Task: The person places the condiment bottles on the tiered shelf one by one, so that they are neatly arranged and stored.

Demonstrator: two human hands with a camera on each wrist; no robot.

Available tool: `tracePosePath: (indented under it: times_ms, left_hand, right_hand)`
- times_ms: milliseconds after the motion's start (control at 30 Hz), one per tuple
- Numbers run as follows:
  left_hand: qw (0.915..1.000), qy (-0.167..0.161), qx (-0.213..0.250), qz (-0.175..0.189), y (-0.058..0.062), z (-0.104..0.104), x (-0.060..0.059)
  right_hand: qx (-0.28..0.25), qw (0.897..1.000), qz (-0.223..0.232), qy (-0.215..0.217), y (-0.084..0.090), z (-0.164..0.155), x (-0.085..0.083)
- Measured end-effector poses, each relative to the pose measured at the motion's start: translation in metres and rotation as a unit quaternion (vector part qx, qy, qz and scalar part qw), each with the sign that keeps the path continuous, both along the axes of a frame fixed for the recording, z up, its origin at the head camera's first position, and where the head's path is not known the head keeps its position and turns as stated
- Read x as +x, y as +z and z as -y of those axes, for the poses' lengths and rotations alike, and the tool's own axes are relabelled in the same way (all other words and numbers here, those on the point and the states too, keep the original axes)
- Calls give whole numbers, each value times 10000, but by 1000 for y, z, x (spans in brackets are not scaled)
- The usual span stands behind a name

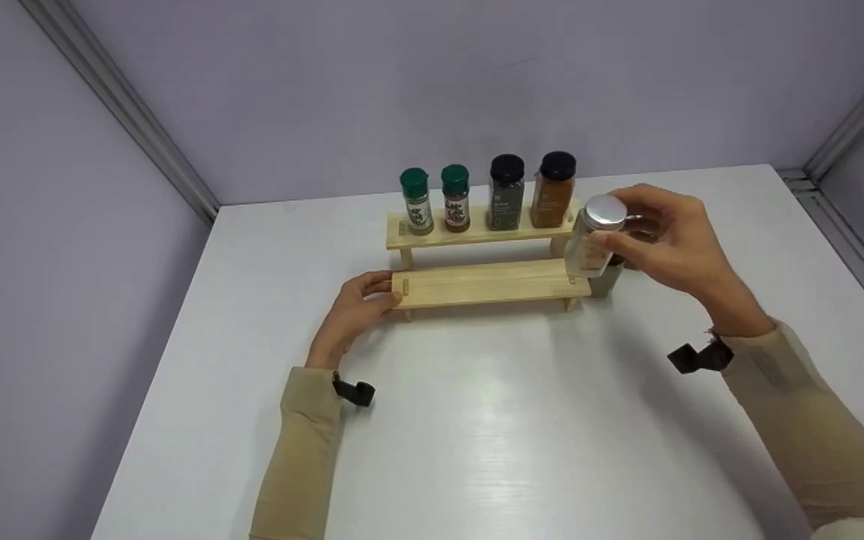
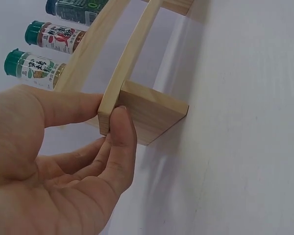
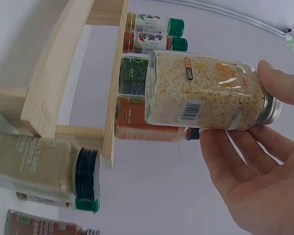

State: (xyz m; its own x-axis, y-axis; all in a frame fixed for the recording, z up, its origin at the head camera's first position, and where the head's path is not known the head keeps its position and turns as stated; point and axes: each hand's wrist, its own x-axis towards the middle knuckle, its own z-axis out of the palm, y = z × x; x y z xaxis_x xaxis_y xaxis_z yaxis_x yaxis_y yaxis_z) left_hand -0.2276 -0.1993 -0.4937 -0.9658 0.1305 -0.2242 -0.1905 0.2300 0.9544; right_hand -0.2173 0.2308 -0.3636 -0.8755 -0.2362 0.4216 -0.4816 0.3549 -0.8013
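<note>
The silver-lidded jar of pale grains is up off the bench, pinched near its lid by the right hand, just past the 3 o'clock end of the wooden rack. The left hand pinches the rack's 9 o'clock end, thumb and fingers on the lower shelf. Four spice bottles line the upper shelf, with more bottles standing behind the jar.

jar labels too blurry, no legible txt
</note>
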Motion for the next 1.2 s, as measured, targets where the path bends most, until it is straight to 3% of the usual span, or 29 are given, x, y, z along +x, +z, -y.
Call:
tracePosePath:
  times_ms: [300, 667, 1200]
  left_hand:
    - [10000, 30, -90, -4, -2, 3, 0]
    - [10000, -38, -56, -14, -1, 0, 1]
    - [9998, 5, -174, -14, 1, 0, 1]
  right_hand:
    - [-3, 9991, -236, 355, 6, 39, -10]
    - [12, 9980, -154, 612, 5, 83, -15]
    - [-317, 9950, -118, 941, -17, 137, -22]
